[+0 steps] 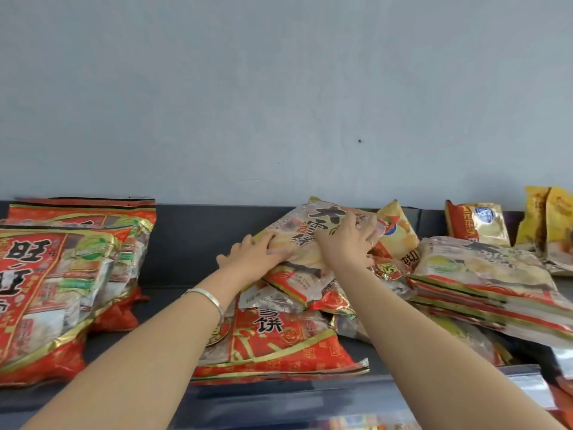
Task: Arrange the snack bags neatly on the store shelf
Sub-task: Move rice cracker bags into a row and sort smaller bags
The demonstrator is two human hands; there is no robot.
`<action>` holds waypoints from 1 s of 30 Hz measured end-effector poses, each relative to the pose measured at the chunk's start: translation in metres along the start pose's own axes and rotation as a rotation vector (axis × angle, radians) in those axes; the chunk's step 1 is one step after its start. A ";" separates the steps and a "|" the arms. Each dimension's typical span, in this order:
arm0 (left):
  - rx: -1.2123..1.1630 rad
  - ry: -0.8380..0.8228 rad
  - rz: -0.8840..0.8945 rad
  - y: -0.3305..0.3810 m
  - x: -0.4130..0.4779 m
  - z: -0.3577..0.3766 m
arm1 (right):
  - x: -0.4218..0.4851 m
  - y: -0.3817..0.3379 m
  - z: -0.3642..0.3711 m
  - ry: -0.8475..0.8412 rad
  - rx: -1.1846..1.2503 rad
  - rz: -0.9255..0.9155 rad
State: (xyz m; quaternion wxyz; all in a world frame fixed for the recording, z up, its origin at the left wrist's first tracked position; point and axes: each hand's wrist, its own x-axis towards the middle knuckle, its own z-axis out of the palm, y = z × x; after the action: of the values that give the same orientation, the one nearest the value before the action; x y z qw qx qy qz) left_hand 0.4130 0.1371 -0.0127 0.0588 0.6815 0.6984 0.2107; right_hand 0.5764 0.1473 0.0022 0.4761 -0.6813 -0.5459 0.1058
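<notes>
A stack of red snack bags (62, 274) lies at 9 o'clock on the dark shelf (186, 243). The left hand (254, 259), a silver bracelet (206, 297) at its wrist, grips the near-left edge of a pale rice-cracker bag (310, 225), which lies at its 1 o'clock. The right hand (347, 240) lies over the bag's face, fingers curled on its right edge; most of the bag sits at its 10 o'clock. The bag tops a loose heap on a red bag (279, 342). At 3 o'clock lies a flat stack of pale bags (483, 274).
</notes>
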 end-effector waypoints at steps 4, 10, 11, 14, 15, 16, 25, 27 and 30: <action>-0.085 -0.050 -0.036 -0.009 0.008 0.002 | 0.002 0.002 0.001 0.123 0.266 0.001; -0.211 -0.128 -0.035 -0.018 0.013 0.010 | -0.003 -0.006 0.000 0.081 0.701 0.180; -0.250 -0.136 -0.032 -0.020 0.012 0.010 | -0.006 -0.009 0.002 0.045 0.729 0.207; -0.372 -0.123 -0.038 -0.024 0.009 0.010 | -0.013 -0.016 0.004 -0.083 0.766 0.256; -0.401 -0.108 -0.038 -0.026 0.007 0.008 | -0.015 -0.018 0.004 -0.117 0.784 0.277; -0.428 -0.091 -0.028 -0.029 0.005 0.006 | -0.017 -0.021 0.003 -0.141 0.800 0.288; -0.542 0.266 0.138 -0.028 0.000 0.000 | -0.004 -0.037 -0.039 0.123 0.960 0.122; -0.507 0.209 0.147 -0.021 -0.002 0.006 | 0.004 -0.031 -0.049 0.212 0.968 0.160; -0.419 0.076 0.148 -0.016 -0.002 0.016 | 0.010 -0.017 -0.060 0.277 1.012 0.226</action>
State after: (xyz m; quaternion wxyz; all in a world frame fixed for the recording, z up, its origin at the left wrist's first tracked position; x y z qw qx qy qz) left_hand 0.4042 0.1393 -0.0334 0.1572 0.6955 0.5890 0.3804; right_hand 0.6094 0.1232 0.0505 0.7982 -0.4288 -0.2820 0.3154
